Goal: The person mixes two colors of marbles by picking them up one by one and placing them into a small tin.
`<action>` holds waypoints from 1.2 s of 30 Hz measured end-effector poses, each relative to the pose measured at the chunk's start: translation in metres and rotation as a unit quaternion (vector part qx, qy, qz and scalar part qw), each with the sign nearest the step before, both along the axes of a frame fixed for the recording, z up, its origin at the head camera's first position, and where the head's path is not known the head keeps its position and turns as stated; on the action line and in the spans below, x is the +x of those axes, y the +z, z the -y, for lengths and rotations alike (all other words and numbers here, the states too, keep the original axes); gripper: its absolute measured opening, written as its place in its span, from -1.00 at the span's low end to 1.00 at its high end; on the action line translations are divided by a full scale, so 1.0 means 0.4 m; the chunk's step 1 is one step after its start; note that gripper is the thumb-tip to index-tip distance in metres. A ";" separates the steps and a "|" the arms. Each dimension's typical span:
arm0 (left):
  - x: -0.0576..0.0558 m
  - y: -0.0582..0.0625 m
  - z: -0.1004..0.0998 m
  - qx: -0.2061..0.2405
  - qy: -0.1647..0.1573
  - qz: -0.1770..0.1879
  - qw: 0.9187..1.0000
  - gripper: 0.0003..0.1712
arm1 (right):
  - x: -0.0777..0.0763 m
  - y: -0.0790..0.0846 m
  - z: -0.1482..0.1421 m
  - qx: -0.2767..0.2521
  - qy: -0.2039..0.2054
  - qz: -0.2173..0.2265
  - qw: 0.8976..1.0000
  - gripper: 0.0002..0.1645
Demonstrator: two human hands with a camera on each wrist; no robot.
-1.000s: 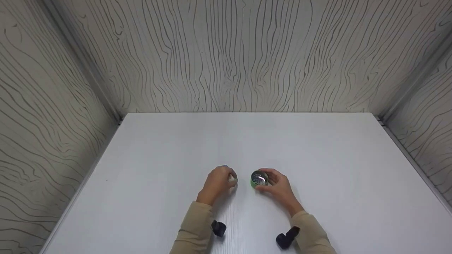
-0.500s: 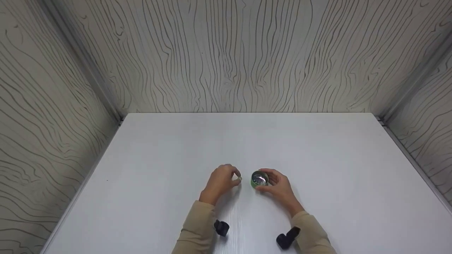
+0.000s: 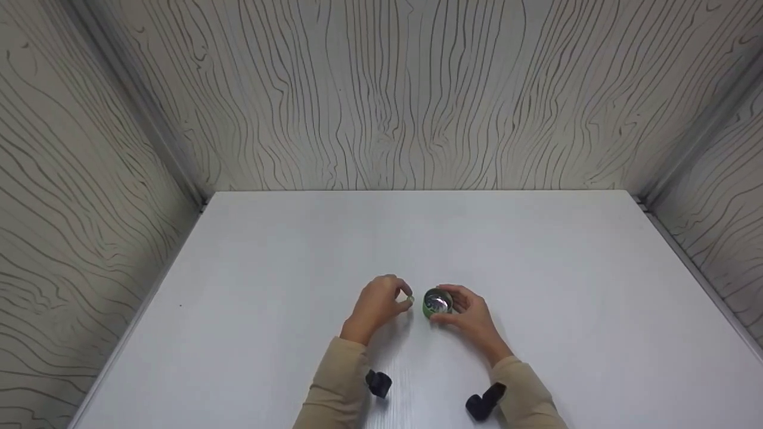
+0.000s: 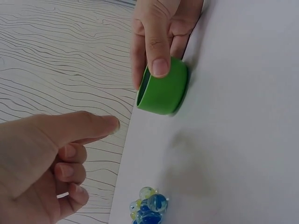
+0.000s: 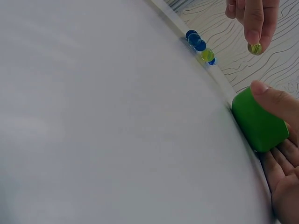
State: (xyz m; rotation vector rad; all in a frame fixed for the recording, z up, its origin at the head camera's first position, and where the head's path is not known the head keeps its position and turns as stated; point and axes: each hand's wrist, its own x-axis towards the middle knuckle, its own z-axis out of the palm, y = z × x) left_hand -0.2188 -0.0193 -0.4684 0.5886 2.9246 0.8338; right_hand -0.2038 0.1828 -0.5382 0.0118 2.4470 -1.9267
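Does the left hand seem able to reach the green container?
Likely yes: the left hand, pinching a small yellowish ball, is near the green container, whose top is open; nothing visible stands between them.

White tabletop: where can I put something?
On the white tabletop, bare room lies between the round green cup and the wood-patterned back wall, and from the right beige sleeve to the right edge. Around the cup it's crowded: the right hand holds it, the left hand pinches a yellow-green marble, and glassy blue and yellow marbles lie close.
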 end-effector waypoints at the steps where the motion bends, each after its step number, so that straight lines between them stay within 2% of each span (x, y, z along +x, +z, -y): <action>1: 0.000 0.001 -0.003 -0.003 -0.001 0.001 1.000 -0.84 | 0.000 0.000 0.000 0.001 0.000 0.000 1.000 -0.27; 9: -0.001 -0.004 -0.021 -0.025 -0.017 -0.025 0.999 -0.85 | 0.002 0.001 0.002 -0.006 0.003 -0.002 1.000 -0.27; 17: -0.012 0.003 -0.040 -0.040 -0.018 0.000 0.999 -0.83 | 0.003 0.000 0.001 -0.004 -0.001 -0.004 1.000 -0.28; 24: -0.019 0.003 -0.054 -0.030 -0.042 -0.010 0.999 -0.85 | 0.002 -0.003 -0.001 0.002 -0.003 -0.001 1.000 -0.29; 30: -0.023 -0.005 -0.067 -0.038 -0.039 0.002 0.999 -0.84 | 0.001 -0.006 -0.002 0.000 0.002 -0.007 1.000 -0.29; 36: -0.021 -0.008 -0.071 -0.037 -0.042 -0.002 0.998 -0.84 | 0.001 -0.008 -0.003 0.001 0.003 -0.005 1.000 -0.30</action>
